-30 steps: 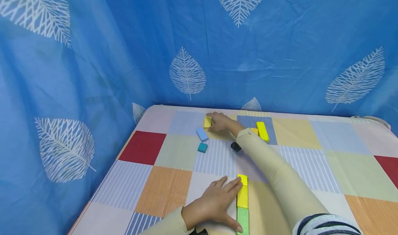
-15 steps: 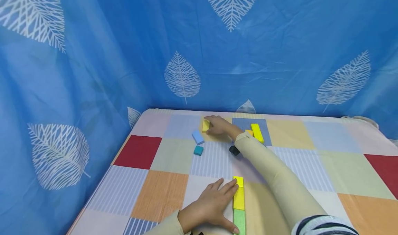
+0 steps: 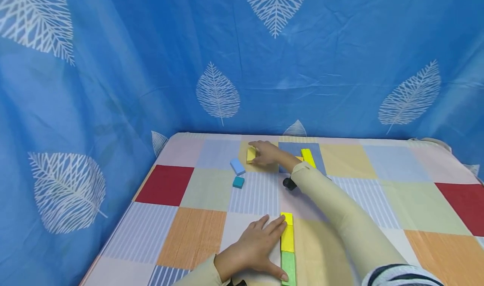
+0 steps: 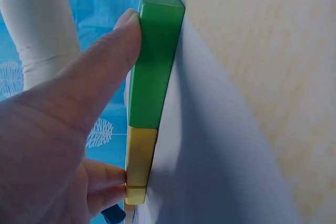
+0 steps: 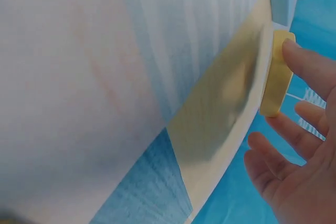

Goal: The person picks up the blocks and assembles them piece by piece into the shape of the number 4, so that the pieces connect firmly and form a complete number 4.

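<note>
- Toward 12 o'clock on the patchwork-covered counter (image 3: pixel 189 231), your right hand (image 3: pixel 266 152) pinches a pale yellow rectangular block, smooth and perhaps painted wood (image 5: pixel 278 74), thumb at its near end and forefinger at its far end; whether it bears on the cloth you cannot tell.
- The step in hand looks like picking up that block while your left hand (image 3: pixel 257 244) steadies the row nearer you.
- Your left hand is spread, its fingertips and thumb touching the row's side at 3 o'clock: a short bright yellow block (image 3: pixel 287 219) at the 12 o'clock end, a longer bright yellow block (image 3: pixel 288 238), then a long green block (image 3: pixel 288 269) toward 6 o'clock.
- The pinched block lies well apart from that row, at about 11 o'clock from it.
- Your next move probably calls for a firm pinch and a clean lift, clear of the flat light-blue block (image 3: pixel 238 166) close by at 8 o'clock and the small teal block (image 3: pixel 238 182) at 7, with only light left-hand pressure so the row stays straight.
</note>
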A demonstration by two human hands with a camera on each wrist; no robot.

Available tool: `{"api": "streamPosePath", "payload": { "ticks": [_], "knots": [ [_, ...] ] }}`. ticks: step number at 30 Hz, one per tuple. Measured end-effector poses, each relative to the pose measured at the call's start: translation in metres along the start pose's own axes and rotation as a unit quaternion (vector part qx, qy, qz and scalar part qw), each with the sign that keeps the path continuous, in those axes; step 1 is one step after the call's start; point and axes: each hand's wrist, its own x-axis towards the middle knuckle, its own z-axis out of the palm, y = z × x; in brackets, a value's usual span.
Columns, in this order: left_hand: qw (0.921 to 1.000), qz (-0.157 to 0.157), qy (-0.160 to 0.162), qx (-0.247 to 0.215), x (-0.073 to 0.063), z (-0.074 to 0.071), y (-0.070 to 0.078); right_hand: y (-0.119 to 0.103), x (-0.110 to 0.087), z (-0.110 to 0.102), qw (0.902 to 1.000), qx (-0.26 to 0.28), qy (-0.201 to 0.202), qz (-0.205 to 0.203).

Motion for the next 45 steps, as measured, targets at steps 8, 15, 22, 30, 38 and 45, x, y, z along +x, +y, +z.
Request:
{"api": "streamPosePath", "payload": {
  "ticks": [8,15,22,30,38,45],
  "knots": [
    [0.9993,-0.012,-0.017,-0.032,0.001,0.004,0.003,0.001,-0.027,-0.002,0.9987,0.041,0.018,-0.023],
    [0.9987,-0.011,-0.014,-0.048,0.003,0.007,0.007,0.000,-0.072,0.003,0.9960,0.067,0.052,-0.030],
    [0.9974,-0.018,-0.012,-0.068,0.002,0.011,0.009,-0.009,-0.128,0.009,0.9970,0.046,0.061,-0.012],
    [0.9970,-0.012,0.001,-0.077,0.004,0.015,0.014,-0.012,-0.192,0.014,0.9967,0.029,0.070,0.027],
    [0.9974,-0.012,0.000,-0.071,0.006,0.016,0.012,-0.005,-0.230,0.019,0.9938,0.024,0.089,0.062],
    [0.9978,-0.009,-0.001,-0.066,0.007,0.015,0.009,-0.003,-0.242,0.022,0.9928,-0.008,0.092,0.077]
  ]
}}
